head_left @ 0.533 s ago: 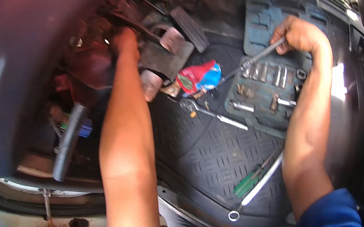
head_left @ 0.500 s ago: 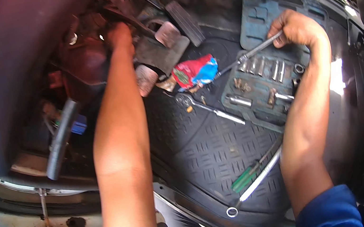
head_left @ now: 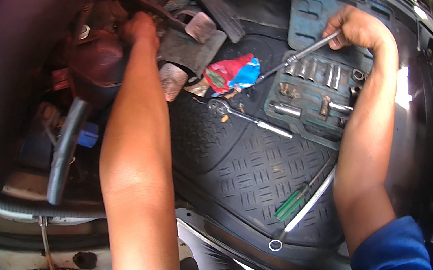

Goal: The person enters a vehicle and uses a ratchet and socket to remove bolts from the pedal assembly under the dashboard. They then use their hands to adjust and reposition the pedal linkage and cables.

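My left hand [head_left: 140,30] is reached deep under the dashboard, above the pedals; its fingertips are lost in shadow among the parts there. With closed fingers my right hand [head_left: 354,29] grips one end of a thin, shiny extension bar [head_left: 310,50]. The bar has a joint-like thickening partway along, and its far end points left toward a crumpled red and blue packet [head_left: 232,73]. Below the bar lies an open teal socket case [head_left: 308,84] holding several sockets and fittings. A ratchet [head_left: 250,116] rests on the rubber mat left of the case.
On the mat [head_left: 251,172] are a green-handled screwdriver [head_left: 292,202] and a long ring spanner [head_left: 306,208]. Several pedals, including the accelerator [head_left: 222,16], stand at the back. A grey lever [head_left: 67,151] juts down at left, near the door edge.
The view has shifted slightly. My right hand still holds the bar over the case, and my left hand stays under the dashboard.
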`<state>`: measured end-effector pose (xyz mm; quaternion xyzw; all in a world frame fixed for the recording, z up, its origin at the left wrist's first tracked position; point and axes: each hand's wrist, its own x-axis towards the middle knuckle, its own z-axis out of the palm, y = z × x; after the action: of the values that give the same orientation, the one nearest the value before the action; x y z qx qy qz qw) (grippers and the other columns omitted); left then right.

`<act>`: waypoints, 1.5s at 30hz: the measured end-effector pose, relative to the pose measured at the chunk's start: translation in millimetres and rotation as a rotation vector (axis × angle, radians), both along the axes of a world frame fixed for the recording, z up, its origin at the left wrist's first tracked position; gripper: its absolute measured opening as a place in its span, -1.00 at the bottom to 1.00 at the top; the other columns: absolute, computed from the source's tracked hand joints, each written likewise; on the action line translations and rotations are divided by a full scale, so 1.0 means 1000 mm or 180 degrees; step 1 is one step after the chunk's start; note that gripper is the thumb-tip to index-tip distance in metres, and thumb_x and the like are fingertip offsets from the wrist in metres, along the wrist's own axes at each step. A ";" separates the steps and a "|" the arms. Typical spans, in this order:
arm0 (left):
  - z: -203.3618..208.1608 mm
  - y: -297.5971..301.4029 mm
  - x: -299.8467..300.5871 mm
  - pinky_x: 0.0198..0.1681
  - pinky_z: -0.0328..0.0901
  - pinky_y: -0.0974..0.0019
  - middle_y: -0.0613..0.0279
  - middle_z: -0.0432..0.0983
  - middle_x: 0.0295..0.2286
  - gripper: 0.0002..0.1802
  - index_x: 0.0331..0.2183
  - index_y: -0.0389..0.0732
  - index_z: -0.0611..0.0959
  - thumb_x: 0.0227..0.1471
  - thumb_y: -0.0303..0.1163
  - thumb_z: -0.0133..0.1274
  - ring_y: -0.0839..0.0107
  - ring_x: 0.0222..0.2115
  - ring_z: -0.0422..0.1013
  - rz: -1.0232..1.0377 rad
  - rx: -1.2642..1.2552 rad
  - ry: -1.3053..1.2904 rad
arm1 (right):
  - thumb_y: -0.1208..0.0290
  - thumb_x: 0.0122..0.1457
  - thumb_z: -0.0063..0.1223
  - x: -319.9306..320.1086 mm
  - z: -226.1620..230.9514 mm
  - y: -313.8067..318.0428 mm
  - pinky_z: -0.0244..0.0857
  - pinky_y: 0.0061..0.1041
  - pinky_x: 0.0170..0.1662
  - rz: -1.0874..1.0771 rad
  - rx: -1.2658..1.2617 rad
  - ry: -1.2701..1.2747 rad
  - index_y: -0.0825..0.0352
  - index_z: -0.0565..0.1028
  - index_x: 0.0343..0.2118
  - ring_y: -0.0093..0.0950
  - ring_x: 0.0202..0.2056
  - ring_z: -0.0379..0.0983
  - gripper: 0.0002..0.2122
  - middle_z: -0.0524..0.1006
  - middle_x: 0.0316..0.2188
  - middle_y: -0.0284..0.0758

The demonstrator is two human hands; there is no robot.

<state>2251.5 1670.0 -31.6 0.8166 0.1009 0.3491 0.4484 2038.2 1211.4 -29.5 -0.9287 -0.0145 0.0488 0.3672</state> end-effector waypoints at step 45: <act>0.087 -0.036 -0.183 -0.01 0.48 0.03 -0.29 0.60 -0.13 -0.61 -0.14 -0.40 0.68 0.17 -0.27 0.02 -0.13 -0.07 0.55 0.0409 0.3470 0.0920 | 0.32 0.18 0.28 -0.046 0.060 0.085 0.40 -0.39 0.07 0.1094 0.0140 -0.0981 0.28 0.52 0.15 -0.40 -0.08 0.57 -0.54 0.64 -0.15 -0.23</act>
<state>2068.4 1634.0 55.3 0.9617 0.0158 0.2620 -0.0786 1992.3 1296.5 30.2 -0.9009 -0.2294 -0.0322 0.3671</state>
